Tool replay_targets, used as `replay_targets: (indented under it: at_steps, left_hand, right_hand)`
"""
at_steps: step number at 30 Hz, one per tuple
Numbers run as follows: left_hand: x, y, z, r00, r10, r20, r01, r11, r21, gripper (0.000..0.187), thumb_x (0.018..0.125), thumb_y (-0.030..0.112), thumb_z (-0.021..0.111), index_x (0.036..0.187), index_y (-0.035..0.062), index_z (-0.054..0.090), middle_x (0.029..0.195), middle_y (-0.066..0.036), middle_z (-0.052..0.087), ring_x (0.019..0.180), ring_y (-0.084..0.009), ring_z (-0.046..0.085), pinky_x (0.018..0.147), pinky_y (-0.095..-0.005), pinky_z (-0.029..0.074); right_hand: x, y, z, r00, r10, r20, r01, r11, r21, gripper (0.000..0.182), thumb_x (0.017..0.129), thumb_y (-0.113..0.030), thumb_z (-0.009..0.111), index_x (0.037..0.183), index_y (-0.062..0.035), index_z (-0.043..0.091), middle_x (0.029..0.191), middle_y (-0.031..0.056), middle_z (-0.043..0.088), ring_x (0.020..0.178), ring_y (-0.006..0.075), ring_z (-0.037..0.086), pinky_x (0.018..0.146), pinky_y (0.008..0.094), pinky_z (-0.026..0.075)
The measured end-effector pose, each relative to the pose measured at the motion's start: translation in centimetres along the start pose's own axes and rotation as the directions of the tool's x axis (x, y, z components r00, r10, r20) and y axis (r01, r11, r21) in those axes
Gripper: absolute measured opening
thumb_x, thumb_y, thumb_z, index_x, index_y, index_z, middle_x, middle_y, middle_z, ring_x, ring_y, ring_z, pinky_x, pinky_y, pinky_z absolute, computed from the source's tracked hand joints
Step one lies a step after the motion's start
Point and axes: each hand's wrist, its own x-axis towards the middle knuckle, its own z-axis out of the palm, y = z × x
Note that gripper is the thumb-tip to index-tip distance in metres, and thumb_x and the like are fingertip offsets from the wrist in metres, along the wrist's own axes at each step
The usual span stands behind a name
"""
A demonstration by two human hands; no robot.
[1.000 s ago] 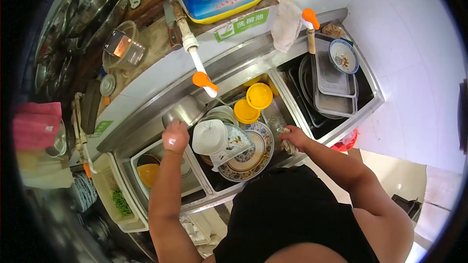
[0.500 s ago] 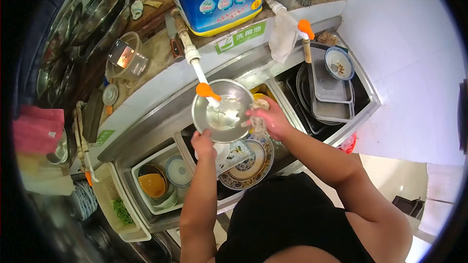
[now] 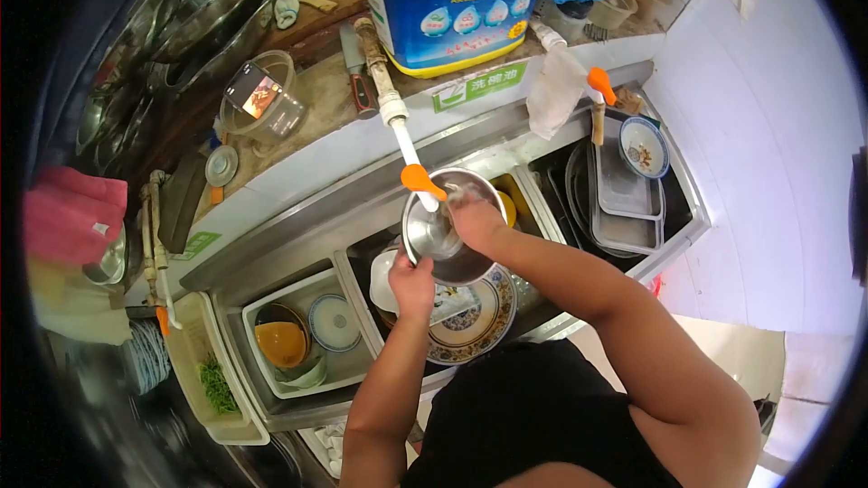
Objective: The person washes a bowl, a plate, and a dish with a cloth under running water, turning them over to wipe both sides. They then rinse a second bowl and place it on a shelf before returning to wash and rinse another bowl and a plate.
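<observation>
A round steel bowl (image 3: 466,267) is tilted beneath the orange-handled tap (image 3: 420,183) over the middle sink. My left hand (image 3: 412,286) grips the bowl's lower left rim, fingers closed on it. Inside the bowl, near its upper right wall, is my right hand (image 3: 476,222), bent over and blurred; a pale cloth shows partly at its fingers. Below the bowl lie a large patterned plate (image 3: 493,312) and a white bowl (image 3: 382,282).
Left of the middle sink, a white basin (image 3: 258,309) holds bowls. Metal trays (image 3: 624,176) and a small bowl (image 3: 643,146) fill the right sink. A big blue detergent jug (image 3: 452,0) and a knife (image 3: 358,72) rest on the ledge behind.
My right hand has moved from the bowl's right edge into the bowl with the cloth. The view has shifted, and the bowl is tilted differently in my left hand.
</observation>
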Motion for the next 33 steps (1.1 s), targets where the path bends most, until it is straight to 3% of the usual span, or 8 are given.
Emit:
replay_targets:
  at_steps: [4,9,11,15,21,25,27,33]
  left_hand:
    - [-0.2,1.1,-0.3,0.972,-0.230,0.044,0.234,0.960,-0.154,0.028,0.075,-0.007,0.054,0.100,-0.0046,0.065,0.086,-0.002,0.065,0.076,-0.0094,0.058,0.068,-0.0231,0.044]
    - [1.6,2.9,-1.1,0.967,-0.253,0.023,0.254,0.955,-0.154,0.027,0.075,-0.007,0.052,0.098,-0.0039,0.064,0.088,-0.002,0.065,0.074,-0.0099,0.058,0.066,-0.0223,0.044]
    - [1.4,2.2,-1.3,0.974,-0.219,0.051,0.224,0.969,-0.109,0.027,0.074,-0.008,0.052,0.097,-0.0028,0.064,0.087,-0.002,0.065,0.072,-0.0093,0.057,0.065,-0.0217,0.043]
    - [1.3,0.9,-0.3,0.932,-0.347,0.102,0.359,0.922,-0.145,0.024,0.074,-0.008,0.053,0.095,-0.0026,0.062,0.087,-0.008,0.065,0.069,-0.0161,0.062,0.059,-0.0293,0.052]
    - [2.3,2.4,-0.5,0.956,-0.273,0.109,0.289,0.941,-0.179,0.028,0.072,-0.010,0.053,0.098,-0.0031,0.062,0.088,-0.008,0.066,0.069,-0.0167,0.063,0.059,-0.0297,0.053]
    - [1.2,1.9,-0.2,0.950,-0.290,0.115,0.303,0.945,-0.121,0.026,0.072,-0.010,0.052,0.095,-0.0029,0.063,0.085,-0.006,0.066,0.070,-0.0136,0.061,0.062,-0.0273,0.050]
    - [0.7,2.9,0.2,0.893,-0.427,0.144,0.444,0.888,-0.118,0.027,0.072,-0.011,0.052,0.096,-0.0029,0.064,0.085,-0.005,0.066,0.073,-0.0127,0.061,0.067,-0.0257,0.048]
    - [2.2,3.7,-0.7,0.960,-0.246,0.134,0.271,0.936,-0.223,0.031,0.072,-0.012,0.051,0.099,-0.0048,0.064,0.093,-0.008,0.067,0.082,-0.0156,0.064,0.076,-0.0275,0.050]
  right_hand:
    - [1.6,-2.0,0.4,0.984,-0.130,-0.118,0.175,0.668,0.723,0.040,0.077,-0.020,0.062,0.114,-0.0089,0.055,0.108,0.0214,0.055,0.100,0.0397,0.057,0.085,0.0459,0.048]
    - [0.0,-1.6,-0.5,0.864,-0.439,0.248,0.207,0.758,0.619,0.038,0.071,-0.021,0.066,0.107,-0.0099,0.062,0.104,0.0215,0.062,0.100,0.0377,0.059,0.088,0.0424,0.047]
    - [0.8,-0.1,-0.9,0.911,-0.203,0.359,0.228,0.973,-0.028,0.033,0.079,-0.018,0.058,0.108,-0.0035,0.061,0.104,0.0220,0.064,0.100,0.0336,0.062,0.087,0.0410,0.050]
    - [1.8,-0.2,-0.4,0.933,-0.152,-0.326,0.205,0.970,0.134,0.034,0.080,-0.016,0.056,0.109,-0.0004,0.056,0.113,0.0224,0.059,0.101,0.0352,0.060,0.087,0.0452,0.049]
    - [-0.2,-1.6,-1.1,0.806,-0.464,0.368,0.360,0.877,0.318,0.029,0.083,-0.013,0.051,0.108,0.0004,0.058,0.110,0.0215,0.060,0.098,0.0341,0.061,0.086,0.0457,0.049]
    - [0.6,0.7,-1.3,0.933,-0.184,0.310,0.197,0.980,-0.011,0.028,0.084,-0.012,0.052,0.109,-0.0008,0.058,0.104,0.0214,0.061,0.091,0.0360,0.061,0.085,0.0444,0.049]
    - [1.3,0.3,-1.0,0.925,-0.248,-0.288,0.254,0.967,-0.019,0.026,0.085,-0.011,0.051,0.108,-0.0010,0.058,0.100,0.0216,0.060,0.087,0.0368,0.061,0.083,0.0437,0.049]
    - [-0.3,-1.7,0.0,0.928,-0.373,0.006,0.319,0.800,0.508,0.025,0.081,-0.019,0.055,0.099,-0.0024,0.060,0.096,0.0234,0.060,0.085,0.0391,0.060,0.078,0.0460,0.049]
